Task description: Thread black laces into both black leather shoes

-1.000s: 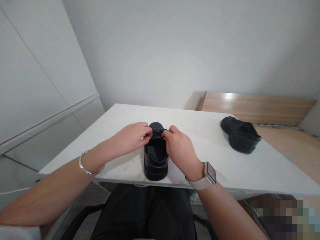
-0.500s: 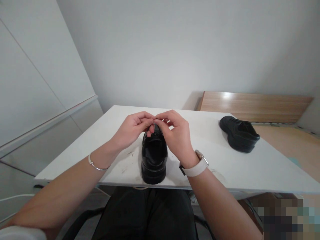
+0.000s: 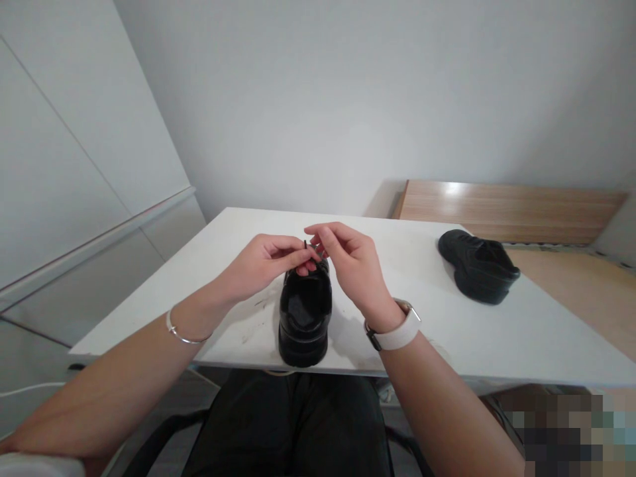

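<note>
A black shoe [image 3: 304,331] stands upright in front of me, its heel towards me and its opening facing up. Over its tongue, my left hand [image 3: 268,264] is closed, thumb and fingers pinching a thin black shoelace [image 3: 305,244] whose end sticks up. My right hand [image 3: 350,255] hovers just to the right, index finger stretched out, thumb apart from it, the other fingers loosely curled near the lace. Whether those curled fingers touch the lace is hard to see. The front of the shoe is mostly hidden behind both hands.
A second black shoe [image 3: 477,268] rests on the right part of the white table [image 3: 397,285]. Behind the table's right end is a wooden board [image 3: 507,211]. A grey wall [image 3: 318,99] rises at the back, and white panels [image 3: 74,132] stand at left.
Both hands were pinching together above the shoe's tongue. My right thumb and index finger have since come apart, and my left hand has dipped slightly, with the lace end now showing.
</note>
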`<state>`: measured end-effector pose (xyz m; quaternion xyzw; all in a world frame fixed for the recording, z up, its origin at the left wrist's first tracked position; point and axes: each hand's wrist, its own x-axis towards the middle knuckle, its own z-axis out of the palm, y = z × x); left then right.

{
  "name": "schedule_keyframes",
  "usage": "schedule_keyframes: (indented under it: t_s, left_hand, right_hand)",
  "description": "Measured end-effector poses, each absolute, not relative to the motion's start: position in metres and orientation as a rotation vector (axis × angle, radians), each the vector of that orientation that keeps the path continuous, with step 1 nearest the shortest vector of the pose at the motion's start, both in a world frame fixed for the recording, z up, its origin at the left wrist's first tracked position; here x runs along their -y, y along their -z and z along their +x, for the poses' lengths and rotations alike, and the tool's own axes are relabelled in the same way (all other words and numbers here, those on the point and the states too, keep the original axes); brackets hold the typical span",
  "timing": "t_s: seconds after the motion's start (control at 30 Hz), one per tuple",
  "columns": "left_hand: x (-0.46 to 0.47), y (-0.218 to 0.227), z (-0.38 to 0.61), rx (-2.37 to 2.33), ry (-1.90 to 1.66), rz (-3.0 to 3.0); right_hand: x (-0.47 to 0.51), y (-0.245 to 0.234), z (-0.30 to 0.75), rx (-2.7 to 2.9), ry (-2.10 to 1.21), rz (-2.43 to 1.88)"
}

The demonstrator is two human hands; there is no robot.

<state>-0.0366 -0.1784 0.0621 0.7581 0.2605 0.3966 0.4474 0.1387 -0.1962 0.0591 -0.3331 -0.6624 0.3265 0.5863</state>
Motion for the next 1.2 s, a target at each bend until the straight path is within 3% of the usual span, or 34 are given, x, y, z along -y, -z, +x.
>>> schedule_keyframes:
  t_s: [0.2,0.43,0.6,0.77,0.87,1.0,1.2]
  left_hand:
    - [0.188,-0.069,-0.042,-0.65,-1.111,2.639]
    - [0.185,-0.058,-0.04,-0.527,-1.442,3.162]
    - [0.184,-0.054,-0.038,-0.586,-1.59,3.006]
    - [0.185,-0.042,-0.047,-0.762,-1.532,2.581]
    - [0.184,-0.027,-0.059,-0.95,-1.428,2.304]
    - [0.182,-0.02,-0.067,-1.048,-1.365,2.058]
    - [0.181,-0.046,-0.043,-0.802,-1.423,2.031]
  right_hand:
    - [0.184,-0.047,0.147,1.805,-0.931,-0.805]
    - [0.187,-0.046,0.152,1.633,-1.288,-0.667]
    - [0.187,-0.04,0.148,1.443,-1.277,-0.696]
    - [0.183,-0.021,0.162,1.425,-0.832,-0.904]
    - [0.179,-0.002,0.179,1.312,-0.729,-1.032]
    - [0.184,0.004,0.181,1.202,-0.848,-0.946]
    - [0.204,-0.027,0.146,1.215,-1.209,-0.577]
